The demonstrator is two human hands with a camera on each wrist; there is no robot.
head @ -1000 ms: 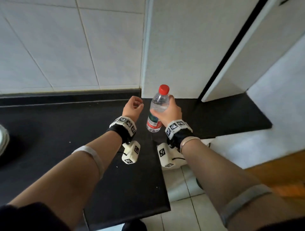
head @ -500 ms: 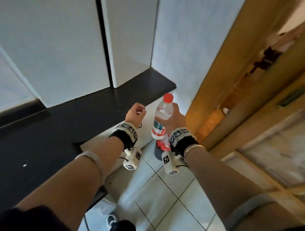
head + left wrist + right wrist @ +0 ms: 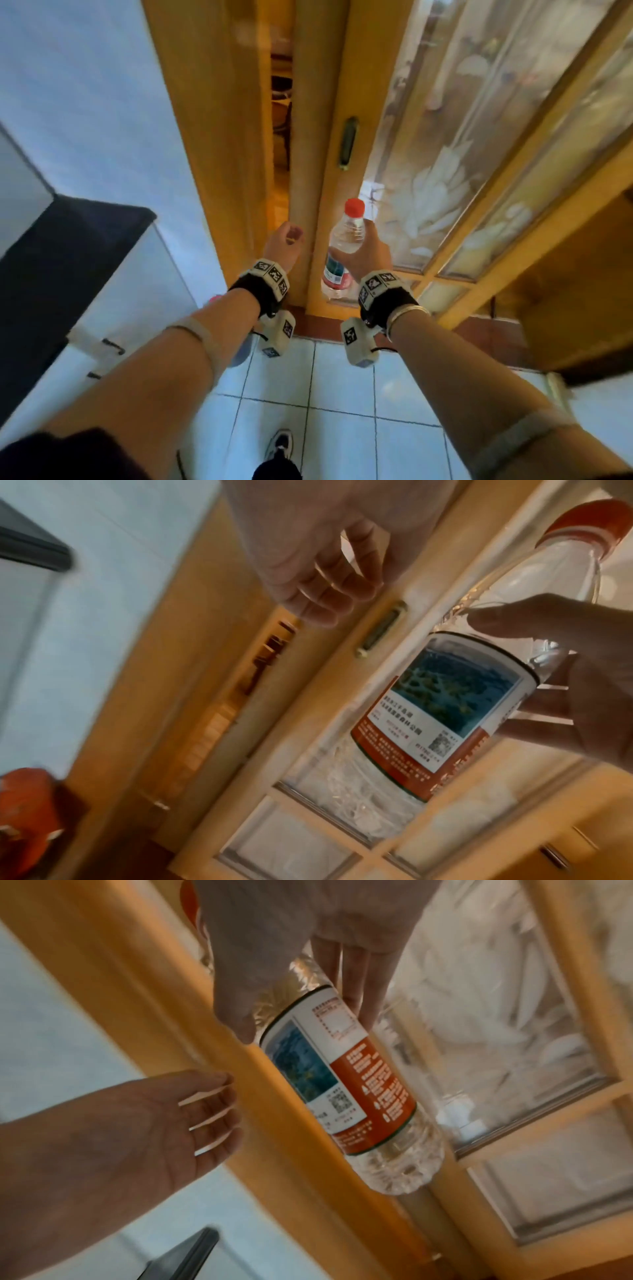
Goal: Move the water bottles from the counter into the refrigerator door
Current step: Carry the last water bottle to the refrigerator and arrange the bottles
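Note:
My right hand (image 3: 368, 251) grips a clear water bottle (image 3: 342, 240) with a red cap and a red and white label, held upright in the air in front of a wooden door. The thumb and fingers wrap the bottle's upper body (image 3: 349, 1091), above the label. The bottle (image 3: 445, 710) hangs free of any surface. My left hand (image 3: 284, 241) floats just left of it, fingers loosely curled and holding nothing (image 3: 318, 569). No refrigerator is in view.
A wooden sliding door (image 3: 308, 154) with frosted glass panes (image 3: 445, 154) stands straight ahead, with a narrow gap (image 3: 281, 102) at its left. The black counter (image 3: 68, 246) lies to the left. White floor tiles (image 3: 308, 394) and my shoe (image 3: 281, 442) are below.
The view has swung right, from the counter and wall to the wooden door. My right hand has carried the bottle off the counter. My left hand has stayed beside it, holding nothing.

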